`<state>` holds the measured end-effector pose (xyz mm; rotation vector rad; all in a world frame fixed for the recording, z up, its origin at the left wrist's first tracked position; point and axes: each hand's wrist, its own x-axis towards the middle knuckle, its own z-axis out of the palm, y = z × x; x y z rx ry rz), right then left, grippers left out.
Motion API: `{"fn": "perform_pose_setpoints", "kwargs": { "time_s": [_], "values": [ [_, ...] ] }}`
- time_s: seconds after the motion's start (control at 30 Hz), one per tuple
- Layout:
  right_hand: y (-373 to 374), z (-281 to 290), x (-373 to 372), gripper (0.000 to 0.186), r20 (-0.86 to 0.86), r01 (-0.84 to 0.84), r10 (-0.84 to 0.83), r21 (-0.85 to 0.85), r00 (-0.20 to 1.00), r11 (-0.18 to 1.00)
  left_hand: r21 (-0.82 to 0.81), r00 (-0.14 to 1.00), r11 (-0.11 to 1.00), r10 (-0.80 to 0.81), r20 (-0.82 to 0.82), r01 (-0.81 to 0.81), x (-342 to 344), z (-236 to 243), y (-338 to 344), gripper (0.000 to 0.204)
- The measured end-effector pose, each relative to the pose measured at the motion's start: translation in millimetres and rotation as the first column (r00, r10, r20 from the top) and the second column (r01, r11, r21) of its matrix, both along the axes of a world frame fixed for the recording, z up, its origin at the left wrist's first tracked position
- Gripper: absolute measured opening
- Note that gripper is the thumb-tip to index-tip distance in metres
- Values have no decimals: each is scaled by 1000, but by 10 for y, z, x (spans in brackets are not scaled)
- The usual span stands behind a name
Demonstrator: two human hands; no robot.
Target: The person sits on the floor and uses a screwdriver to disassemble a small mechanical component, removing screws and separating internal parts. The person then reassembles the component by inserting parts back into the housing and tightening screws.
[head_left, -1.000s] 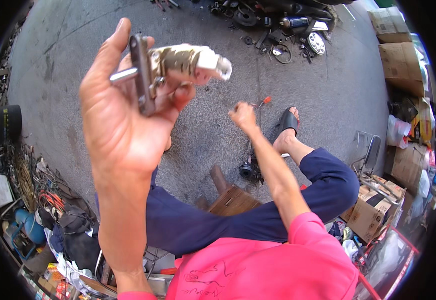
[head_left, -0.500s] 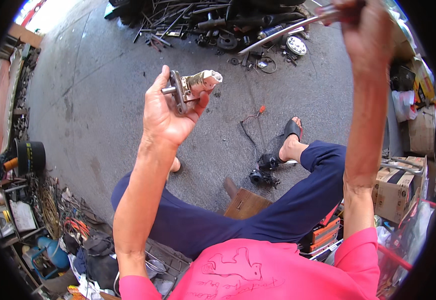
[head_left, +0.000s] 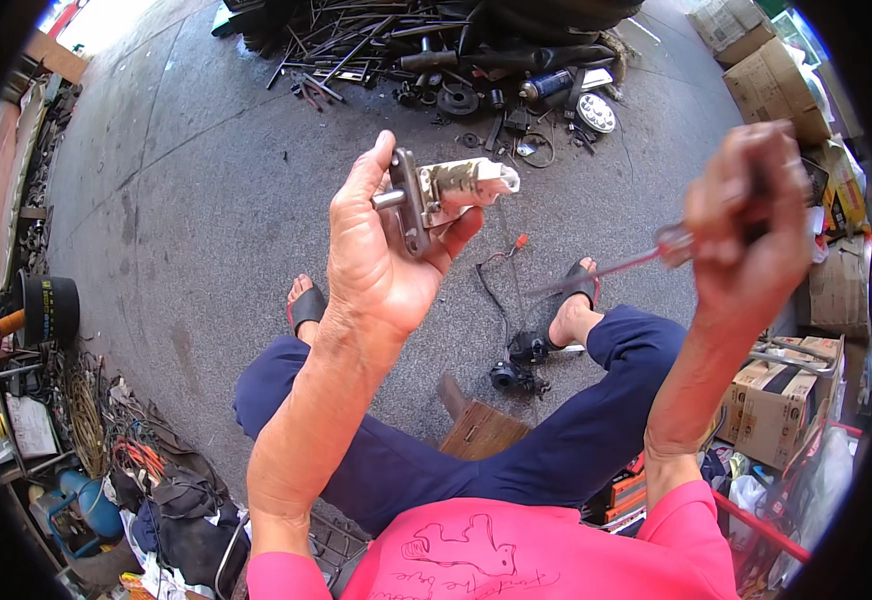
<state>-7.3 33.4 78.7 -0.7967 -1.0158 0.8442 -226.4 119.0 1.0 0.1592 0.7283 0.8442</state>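
Note:
My left hand [head_left: 381,265] is raised in front of me, its thumb and fingers closed round a metal part [head_left: 414,205]. This part has a dark oval flange plate, a short round pin on one side and a pale, worn, box-like body on the other. Its exact kind I cannot make out. To the right, my right hand [head_left: 746,225] grips a screwdriver [head_left: 611,267] by its reddish handle. The long thin shaft points left and slightly down, smeared by motion, apart from the metal part. Most of the handle is hidden inside the fist.
On the floor between my feet lie black switch-like parts [head_left: 518,378] with a cable, near a wooden block [head_left: 484,430]. Ahead is a heap of metal rods and scrap [head_left: 396,50]. Cardboard boxes [head_left: 771,410] stand at right; cables and tools [head_left: 146,455] crowd the left.
My right hand has come down from the upper right with the screwdriver, whose tip has swung lower. My left hand has shifted right with the metal part.

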Motion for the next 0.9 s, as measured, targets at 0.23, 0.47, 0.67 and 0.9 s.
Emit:
{"fn": "perform_pose_setpoints", "kwargs": {
  "time_s": [0.23,0.47,0.67,0.9],
  "values": [
    [149,-621,-693,20,841,157,-230,174,490,972,130,999,991,-30,-21,32,19,-69,12,29],
    [109,-802,-730,30,947,143,-211,180,242,973,134,985,991,23,-173,0,25,-181,-95,38],
    [77,-827,-788,29,985,64,-129,122,116,990,43,974,996,87,-209,-79,87,-160,-169,27],
    [57,-263,-481,11,804,278,-149,-21,576,960,47,994,995,-89,-68,92,-123,-126,-145,35]
  ]
}}
